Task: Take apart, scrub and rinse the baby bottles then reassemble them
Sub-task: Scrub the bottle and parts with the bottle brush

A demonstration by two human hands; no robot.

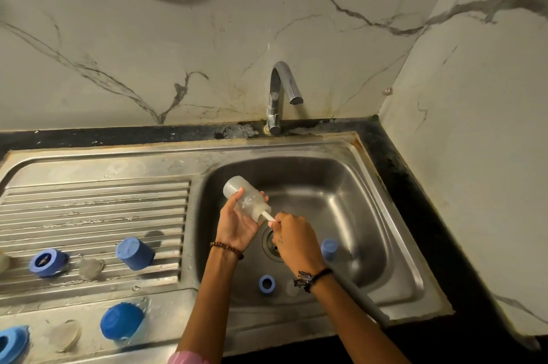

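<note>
Clear bottle (244,199) tilted over the sink (341,194), brush (267,216) poking into its mouth!
Left hand (237,224) wraps the bottle, right hand (292,234) grips the brush handle above the drain (271,242); a blue ring (266,284) and blue cap (329,248) lie in the sink, another blue cap (135,253) left of it.

Dim warm light, soft focus, edges bowed.

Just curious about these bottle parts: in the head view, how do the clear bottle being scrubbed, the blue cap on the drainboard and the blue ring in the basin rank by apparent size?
1. Clear bottle
2. Blue cap, which looks nearly as big; being nearer the camera may inflate it.
3. Blue ring, clearly smallest.
</note>
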